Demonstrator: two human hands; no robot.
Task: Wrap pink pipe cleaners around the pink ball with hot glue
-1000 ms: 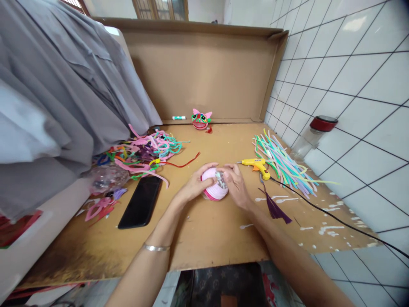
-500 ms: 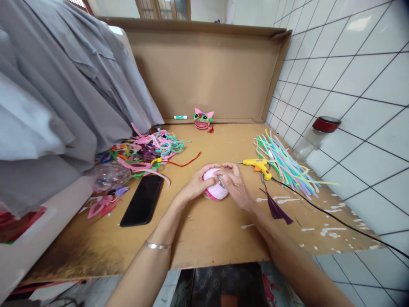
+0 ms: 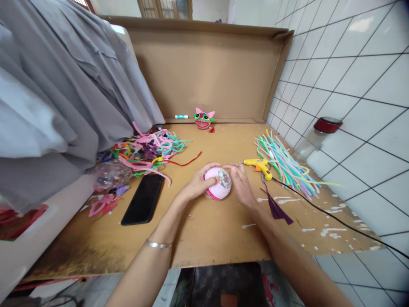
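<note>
A ball wrapped in pale pink pipe cleaner (image 3: 213, 187), with a darker pink band low down, is gripped in my left hand (image 3: 195, 184). The thumb lies across its front and the fingers curl behind it. A round patch at the ball's upper right shows a clear, shiny surface without wrapping. Just right of the ball is my right hand (image 3: 240, 183), its thumb and index finger pinched together near the ball's top edge. Whatever lies between those fingertips is too small to make out.
To the right lie a yellow glue gun (image 3: 259, 166) with a black cord, pipe cleaners (image 3: 286, 164) and a purple tassel (image 3: 278, 209). At left are a black phone (image 3: 142, 199) and a tangled pipe-cleaner pile (image 3: 153, 147). A pink animal-faced ornament (image 3: 203, 119) stands at the back.
My right hand has moved off the ball to the right, uncovering the clear patch. My left hand still holds the ball in nearly the same spot.
</note>
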